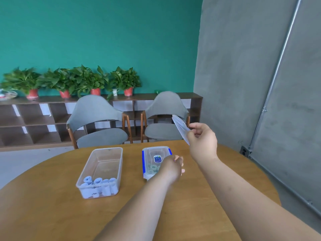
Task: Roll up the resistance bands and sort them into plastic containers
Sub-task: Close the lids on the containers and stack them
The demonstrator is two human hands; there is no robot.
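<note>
The round wooden table (pixel 52 214) spreads beneath both hands. The open clear container (pixel 111 153) stands well to the left of the left hand (pixel 173 165). The blue-clipped container (pixel 147 153) sits right against that hand, but I cannot tell whether the hand grips it or only touches it. The right hand (pixel 202 138), raised beyond the left, pinches a tilted clear lid (pixel 178 126) by its edge. Rolled pale-blue bands (pixel 99 182) fill the open container's near end, and greenish rolls (pixel 152 168) lie just beside the left hand.
</note>
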